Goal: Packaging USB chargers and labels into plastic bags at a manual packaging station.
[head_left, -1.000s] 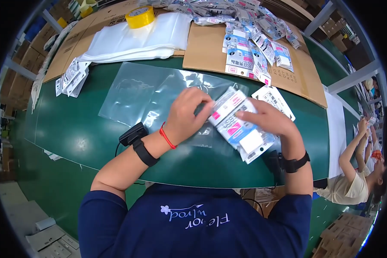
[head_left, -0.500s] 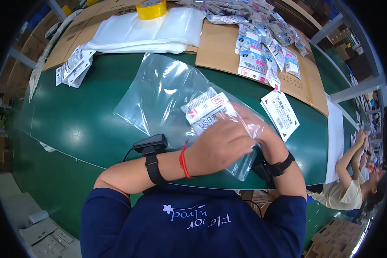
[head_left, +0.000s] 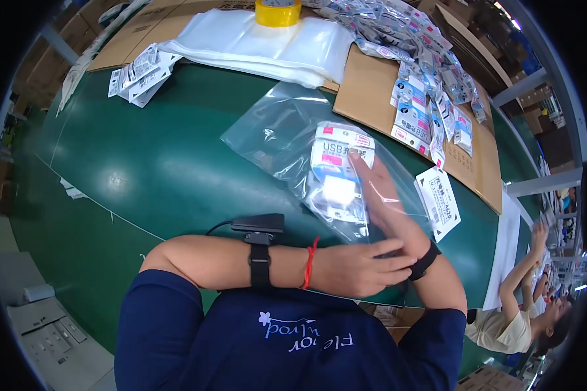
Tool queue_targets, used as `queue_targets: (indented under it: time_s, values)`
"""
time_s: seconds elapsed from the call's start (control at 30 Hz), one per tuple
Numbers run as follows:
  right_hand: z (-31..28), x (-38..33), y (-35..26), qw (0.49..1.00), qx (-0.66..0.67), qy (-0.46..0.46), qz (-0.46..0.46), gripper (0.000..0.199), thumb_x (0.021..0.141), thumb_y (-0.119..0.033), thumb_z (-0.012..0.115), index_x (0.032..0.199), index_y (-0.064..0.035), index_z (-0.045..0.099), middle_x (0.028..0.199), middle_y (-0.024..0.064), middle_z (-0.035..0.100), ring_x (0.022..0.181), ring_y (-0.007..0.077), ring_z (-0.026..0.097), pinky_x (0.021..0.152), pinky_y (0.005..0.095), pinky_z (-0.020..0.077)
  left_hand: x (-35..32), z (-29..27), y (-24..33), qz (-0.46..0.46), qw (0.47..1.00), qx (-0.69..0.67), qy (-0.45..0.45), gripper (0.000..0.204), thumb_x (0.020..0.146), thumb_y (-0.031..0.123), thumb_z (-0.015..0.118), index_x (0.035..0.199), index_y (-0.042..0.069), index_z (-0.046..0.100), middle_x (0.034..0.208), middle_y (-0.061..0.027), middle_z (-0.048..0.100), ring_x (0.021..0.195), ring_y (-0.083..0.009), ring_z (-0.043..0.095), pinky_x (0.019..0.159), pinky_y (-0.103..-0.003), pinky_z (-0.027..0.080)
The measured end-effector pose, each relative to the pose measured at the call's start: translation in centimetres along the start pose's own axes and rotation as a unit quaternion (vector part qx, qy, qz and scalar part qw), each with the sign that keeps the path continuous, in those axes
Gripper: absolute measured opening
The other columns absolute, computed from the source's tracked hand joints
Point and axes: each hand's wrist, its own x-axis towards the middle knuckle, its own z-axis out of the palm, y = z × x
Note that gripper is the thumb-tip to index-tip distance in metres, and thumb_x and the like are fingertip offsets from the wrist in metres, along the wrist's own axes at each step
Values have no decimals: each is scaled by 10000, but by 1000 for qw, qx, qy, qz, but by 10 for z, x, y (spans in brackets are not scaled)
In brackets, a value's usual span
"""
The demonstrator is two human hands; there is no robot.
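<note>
A clear plastic bag [head_left: 274, 124] lies over the green table, its mouth toward me. My right hand [head_left: 379, 186] reaches inside it and is closed on blue-and-white carded charger packs [head_left: 340, 159], thumb on top of the upper card. A blister part shines on the pack nearest me. My left hand [head_left: 359, 268] lies across, close to my right wrist, with its fingers curled at the bag's mouth; the fingertips are partly hidden. A white printed label card [head_left: 438, 203] rests on the table, right of the bag.
At the back, a yellow tape roll [head_left: 278, 12] sits on a stack of clear bags [head_left: 241, 49]. Many packaged chargers [head_left: 411, 107] are heaped on a cardboard sheet [head_left: 365, 85] at the back right. Folded label cards [head_left: 143, 75] lie at the left. Another person [head_left: 515, 319] works at the far right.
The packs have turned and sit deeper in the bag, with my right hand reaching farther in. My left hand has moved from over the packs toward me, beside my right wrist. The view has shifted.
</note>
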Motion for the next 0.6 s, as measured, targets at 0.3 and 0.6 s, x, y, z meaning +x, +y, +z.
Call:
queue_targets:
  time_s: [0.3,0.6]
  values:
    - [11,-19,-36,986,-146,-31,77,656,916,-277,618,1443,-86,278,1269,112,533,1073,166,567,848,315,510,-5,-14,1,-15,997,-68,-25,194,758,146,591,868,37,709,1272,-96,567,1298,-302,431,1095,-495,290]
    - [49,3,1,999,4,26,38,779,910,-205,622,1500,-126,119,1236,129,541,1083,195,567,817,332,539,3,-3,27,37,997,-59,-24,284,754,182,604,950,-7,686,1251,-136,566,1286,-308,442,1106,-516,272]
